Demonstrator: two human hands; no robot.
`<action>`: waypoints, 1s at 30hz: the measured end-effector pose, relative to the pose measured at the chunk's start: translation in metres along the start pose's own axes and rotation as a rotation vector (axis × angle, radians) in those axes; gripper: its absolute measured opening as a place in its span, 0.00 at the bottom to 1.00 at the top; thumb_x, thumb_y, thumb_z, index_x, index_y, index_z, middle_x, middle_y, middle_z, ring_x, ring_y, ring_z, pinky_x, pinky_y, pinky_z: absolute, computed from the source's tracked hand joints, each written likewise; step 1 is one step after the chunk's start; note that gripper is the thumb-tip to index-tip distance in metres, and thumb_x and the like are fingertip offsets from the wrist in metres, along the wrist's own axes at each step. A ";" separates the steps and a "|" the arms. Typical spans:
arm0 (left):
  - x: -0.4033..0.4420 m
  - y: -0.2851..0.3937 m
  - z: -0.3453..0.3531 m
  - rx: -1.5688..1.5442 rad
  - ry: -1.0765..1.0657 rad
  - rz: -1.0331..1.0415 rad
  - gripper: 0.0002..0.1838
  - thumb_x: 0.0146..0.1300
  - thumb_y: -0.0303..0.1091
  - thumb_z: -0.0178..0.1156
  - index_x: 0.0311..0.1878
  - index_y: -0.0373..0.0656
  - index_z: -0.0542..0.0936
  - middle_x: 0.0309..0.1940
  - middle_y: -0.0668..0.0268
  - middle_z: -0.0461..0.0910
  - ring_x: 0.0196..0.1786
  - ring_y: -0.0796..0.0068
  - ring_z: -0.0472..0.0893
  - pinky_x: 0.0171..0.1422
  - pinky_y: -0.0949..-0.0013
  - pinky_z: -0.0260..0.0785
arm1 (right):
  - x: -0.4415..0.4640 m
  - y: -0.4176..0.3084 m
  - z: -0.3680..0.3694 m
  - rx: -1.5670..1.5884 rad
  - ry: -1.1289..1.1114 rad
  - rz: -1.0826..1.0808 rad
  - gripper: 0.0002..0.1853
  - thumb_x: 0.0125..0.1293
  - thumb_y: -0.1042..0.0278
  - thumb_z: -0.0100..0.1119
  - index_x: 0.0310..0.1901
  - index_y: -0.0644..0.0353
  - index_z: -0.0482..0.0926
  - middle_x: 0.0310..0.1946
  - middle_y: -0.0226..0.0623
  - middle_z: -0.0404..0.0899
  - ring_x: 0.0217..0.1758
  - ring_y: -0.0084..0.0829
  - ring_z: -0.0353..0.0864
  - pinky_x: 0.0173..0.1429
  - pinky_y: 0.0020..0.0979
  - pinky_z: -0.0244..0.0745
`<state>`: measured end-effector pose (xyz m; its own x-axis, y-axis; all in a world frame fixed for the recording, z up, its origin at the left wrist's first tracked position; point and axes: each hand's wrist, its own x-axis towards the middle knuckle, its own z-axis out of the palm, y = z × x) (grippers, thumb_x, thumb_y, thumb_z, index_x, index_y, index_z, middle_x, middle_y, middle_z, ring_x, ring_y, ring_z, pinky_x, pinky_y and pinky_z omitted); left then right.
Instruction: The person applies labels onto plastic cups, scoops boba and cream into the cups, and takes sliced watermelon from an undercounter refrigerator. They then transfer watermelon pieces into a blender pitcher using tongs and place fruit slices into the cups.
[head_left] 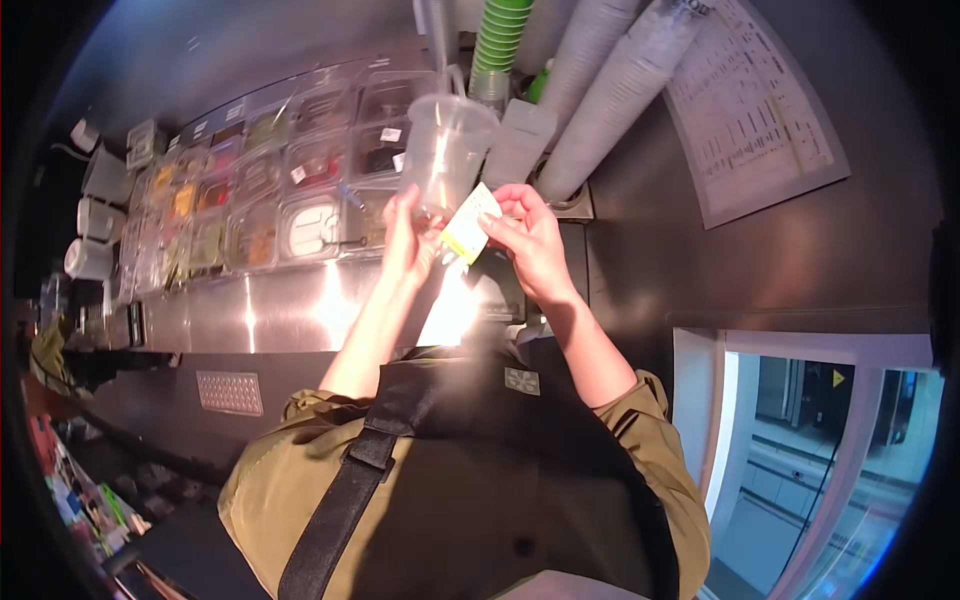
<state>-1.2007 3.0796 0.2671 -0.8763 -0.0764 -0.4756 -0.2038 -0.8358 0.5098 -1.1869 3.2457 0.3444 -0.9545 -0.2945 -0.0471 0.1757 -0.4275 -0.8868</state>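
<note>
A clear plastic cup [447, 150] is held up before me, its open mouth at the top. My left hand [408, 238] is closed around the lower part of this cup. Between the thumb and fingers of my right hand [530, 240] is a small white label [472, 220] with a yellow-green lower edge. The label overlaps the lower right of the cup in view; I cannot tell whether it touches the cup. Its print is too small to read.
Lidded clear food containers [250, 190] fill the counter to the left. Tall stacks of clear cups [610, 110] and green cups [503, 38] stand behind my hands. A printed sheet [755, 120] is on the right. Lower right is a white-framed glass opening [715, 400].
</note>
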 end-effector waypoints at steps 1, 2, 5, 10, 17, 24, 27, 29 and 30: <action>-0.020 -0.001 0.001 0.060 -0.027 0.049 0.35 0.56 0.48 0.61 0.60 0.48 0.54 0.53 0.50 0.60 0.51 0.55 0.71 0.54 0.52 0.71 | 0.004 0.008 0.003 -0.025 0.012 -0.071 0.15 0.57 0.80 0.58 0.45 0.64 0.66 0.38 0.34 0.71 0.36 0.19 0.75 0.39 0.21 0.73; -0.040 -0.006 0.007 0.127 0.044 0.149 0.35 0.57 0.48 0.60 0.61 0.50 0.52 0.54 0.50 0.60 0.52 0.55 0.71 0.53 0.53 0.71 | 0.007 0.016 0.006 -0.050 0.022 -0.144 0.16 0.57 0.80 0.58 0.45 0.65 0.66 0.38 0.34 0.71 0.36 0.19 0.76 0.39 0.21 0.73; -0.066 -0.006 -0.001 0.221 -0.030 0.217 0.34 0.59 0.46 0.57 0.62 0.52 0.49 0.56 0.54 0.60 0.55 0.54 0.69 0.52 0.56 0.72 | 0.008 0.022 0.018 -0.225 0.009 -0.280 0.21 0.54 0.79 0.62 0.48 0.64 0.65 0.36 0.33 0.71 0.35 0.17 0.75 0.38 0.19 0.72; -0.084 -0.007 -0.011 0.243 -0.099 0.253 0.33 0.60 0.46 0.56 0.63 0.52 0.50 0.57 0.58 0.61 0.57 0.57 0.69 0.52 0.56 0.71 | -0.004 0.010 0.023 -0.815 0.096 -0.407 0.32 0.48 0.71 0.70 0.52 0.67 0.61 0.38 0.35 0.70 0.31 0.19 0.72 0.31 0.22 0.71; -0.104 -0.013 -0.056 0.370 -0.342 -0.121 0.34 0.58 0.43 0.57 0.63 0.51 0.51 0.59 0.52 0.60 0.61 0.55 0.64 0.59 0.51 0.63 | -0.042 0.077 0.001 0.174 0.197 0.190 0.20 0.63 0.57 0.57 0.49 0.63 0.68 0.41 0.35 0.73 0.46 0.25 0.73 0.53 0.29 0.68; -0.118 0.003 -0.068 0.988 -0.161 -0.118 0.38 0.50 0.34 0.67 0.62 0.37 0.61 0.51 0.54 0.72 0.56 0.66 0.72 0.59 0.64 0.63 | -0.089 0.156 0.004 0.133 -0.020 0.358 0.22 0.66 0.52 0.51 0.55 0.56 0.64 0.45 0.33 0.71 0.51 0.24 0.69 0.51 0.28 0.67; -0.099 -0.004 -0.106 0.821 -0.175 -0.056 0.37 0.50 0.33 0.67 0.61 0.36 0.62 0.49 0.56 0.75 0.53 0.69 0.74 0.58 0.66 0.64 | -0.093 0.154 -0.014 0.037 -0.011 0.358 0.15 0.69 0.54 0.46 0.47 0.57 0.70 0.39 0.31 0.74 0.43 0.20 0.74 0.39 0.22 0.68; -0.076 -0.002 -0.149 0.816 0.047 0.167 0.35 0.50 0.33 0.67 0.60 0.36 0.63 0.50 0.56 0.74 0.53 0.69 0.73 0.57 0.66 0.65 | -0.098 0.154 -0.033 -0.185 -0.027 0.349 0.11 0.68 0.61 0.47 0.43 0.59 0.74 0.32 0.31 0.78 0.34 0.20 0.77 0.34 0.20 0.69; -0.066 0.008 -0.166 0.809 0.156 0.277 0.34 0.50 0.33 0.67 0.60 0.36 0.64 0.50 0.55 0.73 0.54 0.69 0.73 0.57 0.66 0.65 | -0.105 0.156 -0.044 -0.274 0.047 0.353 0.08 0.65 0.67 0.52 0.38 0.61 0.75 0.29 0.31 0.78 0.31 0.20 0.78 0.32 0.21 0.70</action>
<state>-1.0723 2.9880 0.1835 -0.8824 -0.3433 -0.3216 -0.2917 -0.1371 0.9466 -1.0700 3.2477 0.1907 -0.8588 -0.3395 -0.3837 0.4282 -0.0644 -0.9014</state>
